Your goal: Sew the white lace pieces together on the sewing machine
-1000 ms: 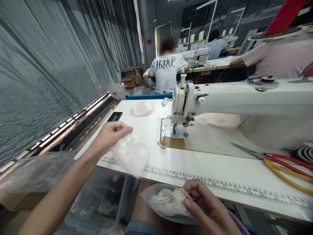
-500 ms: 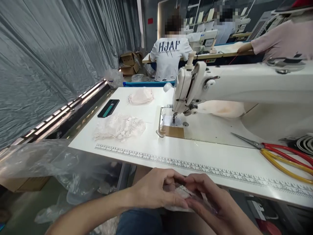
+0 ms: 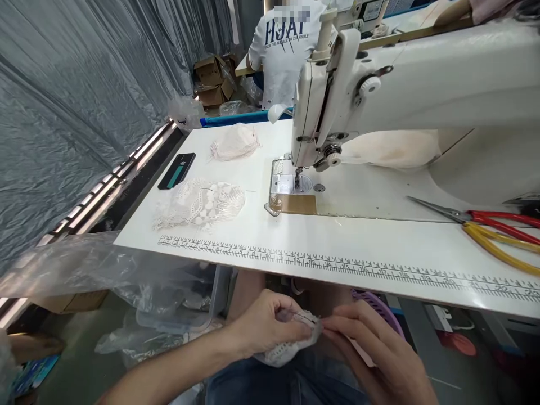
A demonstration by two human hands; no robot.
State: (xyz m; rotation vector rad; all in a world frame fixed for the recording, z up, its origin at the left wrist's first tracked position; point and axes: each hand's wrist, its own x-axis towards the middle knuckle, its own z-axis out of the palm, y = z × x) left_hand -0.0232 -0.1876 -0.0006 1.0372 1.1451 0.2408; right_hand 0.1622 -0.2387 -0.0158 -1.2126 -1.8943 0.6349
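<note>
Over my lap, below the table's front edge, both hands pinch a small piece of white lace (image 3: 282,352). My left hand (image 3: 265,326) grips it from the left with curled fingers. My right hand (image 3: 371,351) holds its right end between thumb and fingers. Another white lace piece (image 3: 201,203) lies flat on the white table (image 3: 337,247), left of the sewing machine's needle plate (image 3: 287,188). A pale pink fabric bundle (image 3: 234,142) sits farther back.
The white sewing machine (image 3: 400,90) fills the right. Red and yellow handled scissors (image 3: 485,222) lie at the right. A dark phone (image 3: 177,170) rests near the left edge. Clear plastic bags (image 3: 97,275) hang at lower left. A person in a white shirt (image 3: 284,42) sits beyond.
My left hand laid the lace piece on the table, then came down to join my right hand on the small lace over my lap. The view tilted down.
</note>
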